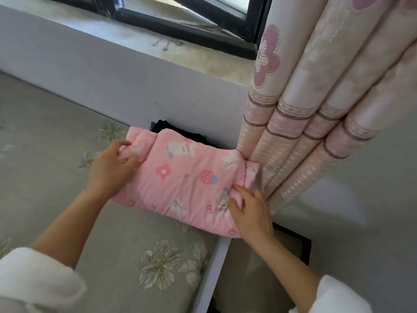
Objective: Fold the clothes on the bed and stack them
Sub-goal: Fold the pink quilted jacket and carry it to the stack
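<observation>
White sleeve (pixel 33 279), pink garment (pixel 187 184) against pleated curtain (pixel 316 114)

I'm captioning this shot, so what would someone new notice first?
The pink padded garment printed with bunnies and a strawberry stands out, lying at the far corner of the bed over a dark garment. The left hand grips its left end and the right hand pinches its right end. Just to the right hangs a pleated pink-and-cream curtain.
</observation>
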{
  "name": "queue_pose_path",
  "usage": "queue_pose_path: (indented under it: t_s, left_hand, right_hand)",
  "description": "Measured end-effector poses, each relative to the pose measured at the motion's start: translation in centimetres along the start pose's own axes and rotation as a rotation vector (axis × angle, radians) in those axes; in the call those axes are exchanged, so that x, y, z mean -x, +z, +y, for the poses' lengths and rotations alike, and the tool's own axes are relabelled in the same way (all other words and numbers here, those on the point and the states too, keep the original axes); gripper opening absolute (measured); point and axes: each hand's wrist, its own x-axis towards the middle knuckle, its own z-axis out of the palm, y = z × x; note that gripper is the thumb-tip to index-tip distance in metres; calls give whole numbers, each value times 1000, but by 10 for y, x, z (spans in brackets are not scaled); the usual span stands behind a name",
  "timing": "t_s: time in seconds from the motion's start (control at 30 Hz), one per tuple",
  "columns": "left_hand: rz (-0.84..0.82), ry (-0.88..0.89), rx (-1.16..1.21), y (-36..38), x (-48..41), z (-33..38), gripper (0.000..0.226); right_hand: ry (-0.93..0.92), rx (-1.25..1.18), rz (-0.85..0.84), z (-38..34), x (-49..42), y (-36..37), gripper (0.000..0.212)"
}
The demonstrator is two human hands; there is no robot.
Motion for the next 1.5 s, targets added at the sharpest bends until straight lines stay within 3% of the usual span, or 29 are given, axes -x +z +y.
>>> queue_pose_path:
  t_s: [0.23,0.37,0.47,0.53,0.57,0.67,0.77,0.83,0.93,1.0,1.3,1.5]
  left_hand:
    - [58,9,-61,-17,-116,0,47]
    - [57,-85,-45,7,-150,-10,44]
    - [-157,-211,-128,47,-151,-28,43]
    - [-317,-318,-217,70,-140,-39,56]
    - [-320,-345,-251,76,-135,-41,61]
    - [-156,-176,-188,89,-126,-32,59]
    - [-291,90,-160,105,-115,-19,57]
    - [-409,78,-181,118,-108,-20,64]
    - [-444,17,-213,139,-105,-36,69]
    - [-467,6,-232,152,-103,-45,70]
    - [-349,15,-248,211,-90,-70,69]
    - [-361,-9,-333,194,-90,-48,66]
  right_hand:
    - [0,-147,29,-51,-67,25,40]
    - [72,-129,6,-54,-100,46,45]
    - [159,-14,-106,-44,-117,63,46]
    - [208,90,-176,-40,-123,71,46]
    - [223,138,-171,-41,-125,74,46]
    - [137,327,-14,-53,-128,79,53]
    - [-178,296,-80,-62,-140,88,85]
    - [-284,289,-266,-62,-151,95,98]
    - [-242,351,-494,-50,-162,114,101]
    - [-218,383,-556,-39,-162,129,100]
    - [-193,423,-538,2,-168,176,96]
    - [-237,497,-535,-6,-168,156,93]
